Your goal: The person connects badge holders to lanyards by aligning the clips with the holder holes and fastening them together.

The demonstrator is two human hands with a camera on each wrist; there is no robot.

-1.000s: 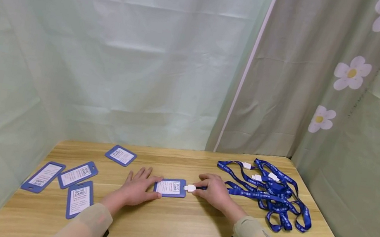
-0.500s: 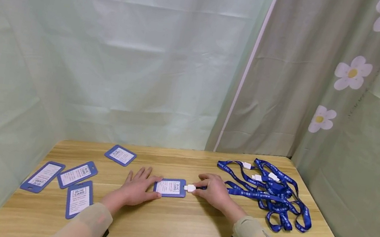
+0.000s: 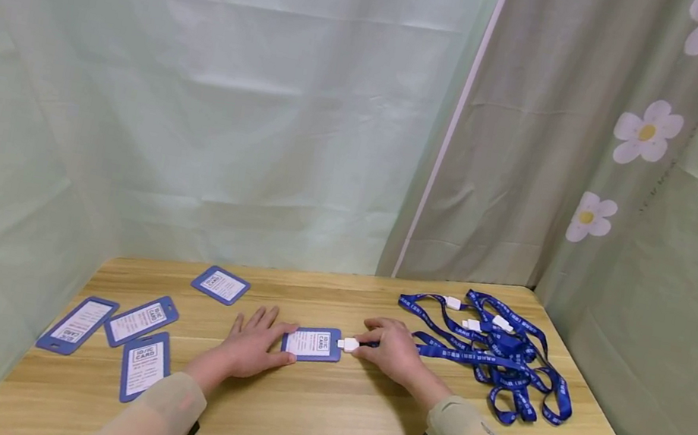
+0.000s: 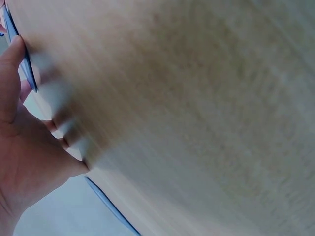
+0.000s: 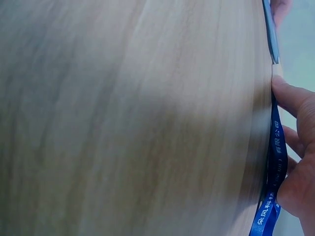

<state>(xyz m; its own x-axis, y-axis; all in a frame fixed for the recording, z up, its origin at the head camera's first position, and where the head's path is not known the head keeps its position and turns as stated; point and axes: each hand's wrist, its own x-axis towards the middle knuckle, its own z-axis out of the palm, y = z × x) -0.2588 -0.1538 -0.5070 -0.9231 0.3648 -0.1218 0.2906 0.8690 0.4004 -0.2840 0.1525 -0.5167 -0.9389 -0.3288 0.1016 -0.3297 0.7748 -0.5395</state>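
A blue ID card holder (image 3: 312, 344) lies flat on the table in the head view, its slotted end to the right. My left hand (image 3: 254, 344) steadies it at its left end, with index finger and thumb at opposite edges; the other fingers spread on the table. My right hand (image 3: 394, 350) pinches the white plastic clip (image 3: 348, 345) of a blue lanyard (image 3: 457, 356). The clip's tip meets the slotted end; whether it passes through the slot is too small to tell. In the right wrist view the lanyard strap (image 5: 275, 162) runs under my right palm.
More blue card holders lie at the left: one (image 3: 221, 285) near the back, others (image 3: 141, 321) grouped by my left forearm. A tangled pile of blue lanyards (image 3: 510, 348) with white clips covers the right side of the wooden table (image 3: 300, 425). Curtains (image 3: 268, 119) hang behind.
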